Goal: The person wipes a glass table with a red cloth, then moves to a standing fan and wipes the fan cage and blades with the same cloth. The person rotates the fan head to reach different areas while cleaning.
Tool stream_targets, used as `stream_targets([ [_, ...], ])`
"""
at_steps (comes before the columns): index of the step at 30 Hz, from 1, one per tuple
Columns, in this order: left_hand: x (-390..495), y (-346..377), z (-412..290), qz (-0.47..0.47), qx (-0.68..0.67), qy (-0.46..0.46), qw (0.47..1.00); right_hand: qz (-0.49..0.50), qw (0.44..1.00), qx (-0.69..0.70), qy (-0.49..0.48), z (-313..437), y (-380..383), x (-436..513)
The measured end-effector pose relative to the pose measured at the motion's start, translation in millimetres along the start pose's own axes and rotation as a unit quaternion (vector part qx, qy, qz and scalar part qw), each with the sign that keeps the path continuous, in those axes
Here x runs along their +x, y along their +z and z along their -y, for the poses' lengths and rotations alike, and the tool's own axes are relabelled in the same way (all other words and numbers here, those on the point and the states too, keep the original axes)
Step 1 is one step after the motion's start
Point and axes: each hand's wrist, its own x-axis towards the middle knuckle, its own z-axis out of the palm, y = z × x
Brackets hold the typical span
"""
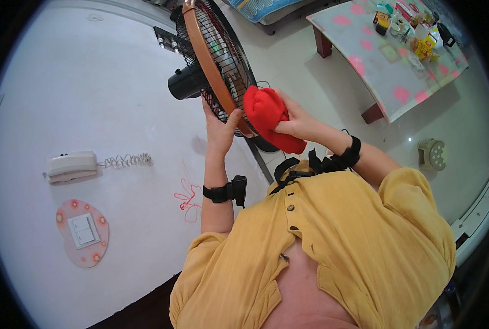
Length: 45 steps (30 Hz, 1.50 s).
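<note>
An electric fan with a brown rim [206,61] and a black wire guard [233,53] stands in front of me, its black motor housing [185,83] towards the wall. My left hand [222,127] grips the lower part of the guard, with the thumb on the brown rim and the fingers behind the wires. A folded red cloth [265,113] is bunched in my right hand [296,119]. The cloth is at the front side of the guard, close to the rim; I cannot tell whether it touches the wires.
A white wall with an intercom handset [72,165] and a light switch [83,231] runs along the left. At the upper right stands a low table [364,53] with a dotted cover, bearing food packages and jars. A plastic stool [431,154] is on the tiled floor.
</note>
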Motion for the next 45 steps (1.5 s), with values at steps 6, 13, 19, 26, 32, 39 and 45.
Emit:
stream_targets([
  [6, 2.0, 4.0, -1.9, 0.029, 0.019, 0.028, 0.999, -0.193, 0.891, -0.244, -0.332, 45.4, 4.4, 27.4],
  [13, 1.5, 4.3, -2.1, 0.049, 0.014, 0.024, 0.998, -0.133, 0.886, -0.357, -0.267, 30.6, 12.1, 13.2],
  [19, 2.3, 3.2, 3.4, 0.02, 0.064, 0.045, 0.997, -0.096, 0.893, -0.375, -0.23, 21.9, -2.9, -12.0],
  [26, 3.2, 2.9, 1.3, 0.009, 0.061, 0.043, 0.997, -0.098, 0.784, -0.481, -0.38, 64.0, -12.8, 19.7],
  [32, 5.3, 1.5, -1.6, -0.01, 0.089, 0.036, 0.995, -0.134, 0.736, -0.529, -0.401, 108.1, -33.3, 69.9],
  [39, 1.0, 3.5, -0.7, -0.001, 0.082, 0.025, 0.996, -0.217, 0.765, -0.44, -0.418, 130.7, -31.9, 90.0],
  [45, 3.3, 2.7, 3.7, 0.002, 0.059, 0.044, 0.997, -0.078, 0.883, -0.315, -0.339, 108.4, -25.6, 94.9],
])
